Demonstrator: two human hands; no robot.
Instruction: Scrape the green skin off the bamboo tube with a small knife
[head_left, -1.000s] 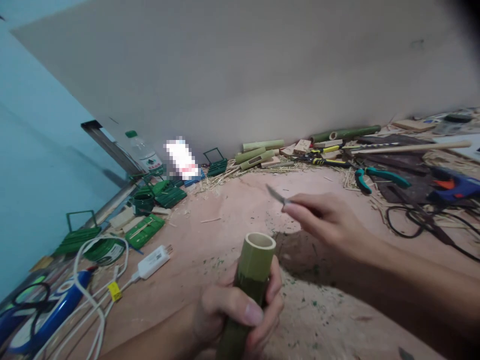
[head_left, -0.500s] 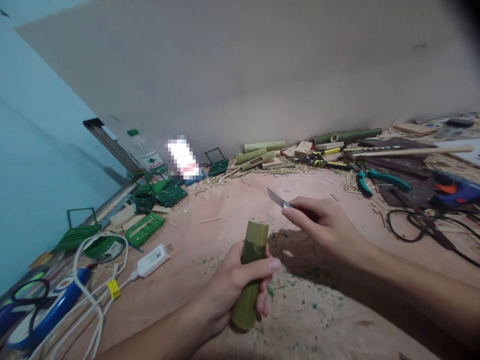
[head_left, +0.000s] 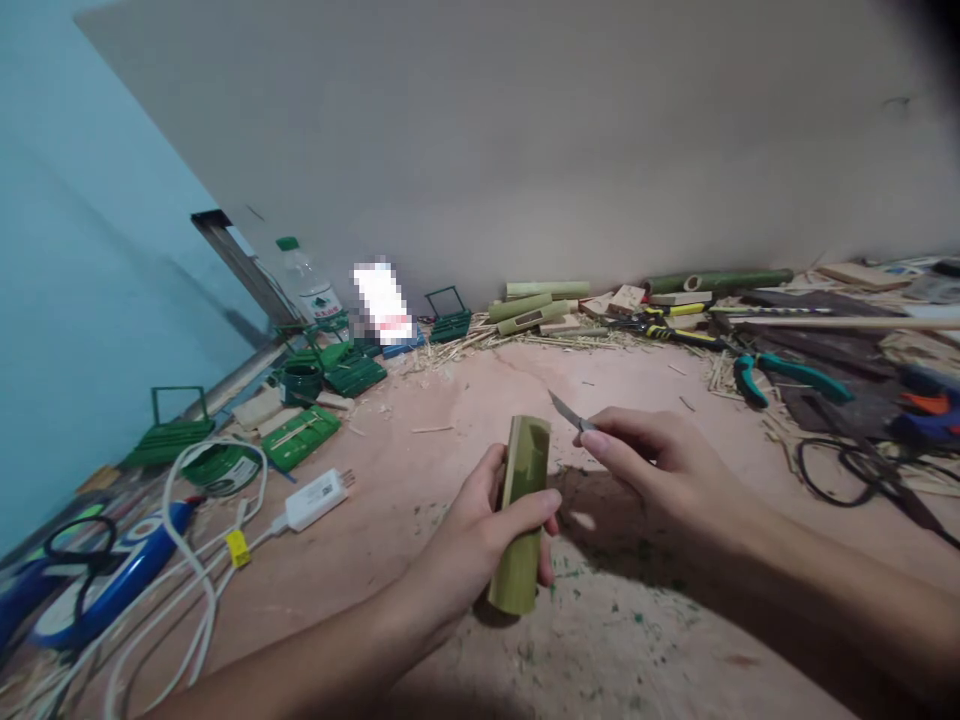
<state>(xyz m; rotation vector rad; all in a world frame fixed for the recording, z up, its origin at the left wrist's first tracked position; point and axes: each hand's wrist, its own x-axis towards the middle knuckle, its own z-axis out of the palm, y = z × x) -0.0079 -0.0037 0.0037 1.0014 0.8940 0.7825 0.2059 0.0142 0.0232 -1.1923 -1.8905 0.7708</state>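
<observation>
My left hand point(head_left: 487, 520) is closed round a short piece of green bamboo point(head_left: 517, 575), its thumb lying across the front. The bamboo stands tilted, and its upper part shows a scraped, paler patch. To the right, my right hand point(head_left: 645, 455) grips a craft knife point(head_left: 568, 409); only the grey front of its holder and the pointed blade show. The blade points up and left, just apart from the bamboo's top end. Green shavings point(head_left: 600, 620) lie scattered on the wooden tabletop point(head_left: 465, 390) beneath both hands.
At the back lie bamboo pieces point(head_left: 540, 318), wood offcuts and thin sticks. Teal-handled pliers point(head_left: 795, 375) and a black cord point(head_left: 825, 470) are on the right. Left are a white charger point(head_left: 315, 500) with its cable, green painted models point(head_left: 304, 440), a bottle point(head_left: 307, 285) and a blurred bright screen point(head_left: 382, 300).
The bamboo has turned in my left hand, so its edge and another side now show. The knife stays in my right hand near its top. The whole view has shifted slightly.
</observation>
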